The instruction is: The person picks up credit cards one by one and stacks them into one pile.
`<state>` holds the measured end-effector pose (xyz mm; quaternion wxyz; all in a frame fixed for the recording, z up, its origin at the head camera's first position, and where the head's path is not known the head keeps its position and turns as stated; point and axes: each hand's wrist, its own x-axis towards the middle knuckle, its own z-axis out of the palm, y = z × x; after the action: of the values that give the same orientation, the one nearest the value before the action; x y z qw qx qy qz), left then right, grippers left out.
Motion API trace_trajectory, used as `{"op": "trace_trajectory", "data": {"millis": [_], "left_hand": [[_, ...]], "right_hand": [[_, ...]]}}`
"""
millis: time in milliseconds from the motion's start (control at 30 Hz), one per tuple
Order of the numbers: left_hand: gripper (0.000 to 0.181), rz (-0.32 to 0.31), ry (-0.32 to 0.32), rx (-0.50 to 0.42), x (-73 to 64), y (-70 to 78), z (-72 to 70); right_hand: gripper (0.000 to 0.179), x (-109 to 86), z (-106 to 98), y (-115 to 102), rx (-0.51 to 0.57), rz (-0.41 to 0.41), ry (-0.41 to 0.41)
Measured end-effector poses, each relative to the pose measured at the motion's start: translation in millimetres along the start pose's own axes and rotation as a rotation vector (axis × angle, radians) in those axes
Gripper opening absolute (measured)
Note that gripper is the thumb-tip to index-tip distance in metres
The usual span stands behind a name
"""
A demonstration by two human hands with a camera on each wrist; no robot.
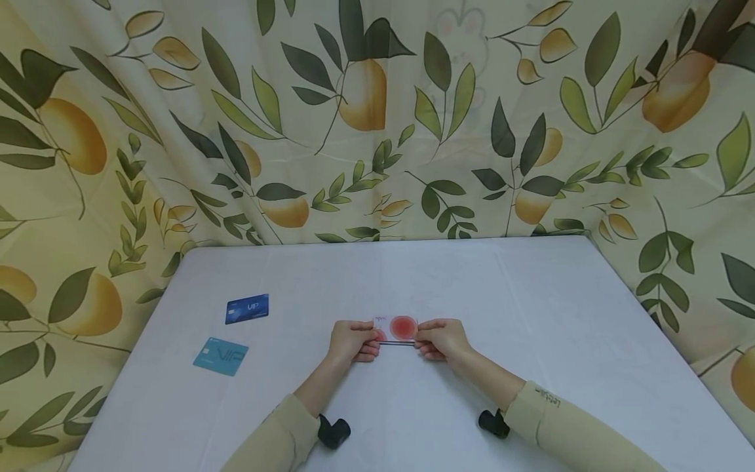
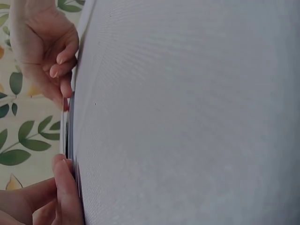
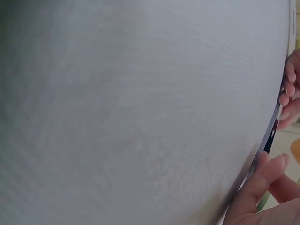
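Between both hands, near the middle of the table, is a white card [image 1: 404, 327] with a large red circle on it. My left hand [image 1: 352, 340] pinches its left end, thumb on top, and my right hand [image 1: 444, 339] pinches the right end the same way. Dark thin edges [image 1: 397, 343] run below the card's near side, like more flat layers under it. Seen edge-on in the left wrist view, the layers [image 2: 70, 136] lie between the two hands. To the left on the table lie a dark blue VIP card [image 1: 248, 309] and a light blue VIP card [image 1: 221, 356].
A white cloth covers the table [image 1: 531, 308]. Behind it and at both sides hangs a curtain [image 1: 377, 164] patterned with leaves and orange fruit. Small black cameras [image 1: 334, 432] are strapped at both wrists, by the beige sleeves [image 1: 584, 426].
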<state>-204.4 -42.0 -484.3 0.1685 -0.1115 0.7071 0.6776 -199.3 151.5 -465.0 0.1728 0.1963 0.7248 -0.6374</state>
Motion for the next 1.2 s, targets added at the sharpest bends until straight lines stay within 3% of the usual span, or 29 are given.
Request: {"op": "trace_trajectory", "data": {"millis": [300, 533, 700, 1200], "left_hand": [[0.025, 0.030, 0.016, 0.027, 0.9, -2.5, 0.9], [0.022, 0.089, 0.020, 0.055, -2.8, -2.4, 0.5], [0.023, 0.064, 0.029, 0.073, 0.0, -3.1, 0.8], [0.025, 0.073, 0.035, 0.071, -1.4, -3.3, 0.6]], "right_hand": [[0.024, 2.4, -1.7, 2.0, -0.047, -0.007, -0.010], [0.025, 4.4, -2.0, 3.0, -0.064, -0.013, -0.016], [0.024, 4.7, -2.3, 2.6, -0.071, -0.012, -0.026], [0.024, 3.2, -3.3, 1.4, -0.052, -0.002, -0.047]]}}
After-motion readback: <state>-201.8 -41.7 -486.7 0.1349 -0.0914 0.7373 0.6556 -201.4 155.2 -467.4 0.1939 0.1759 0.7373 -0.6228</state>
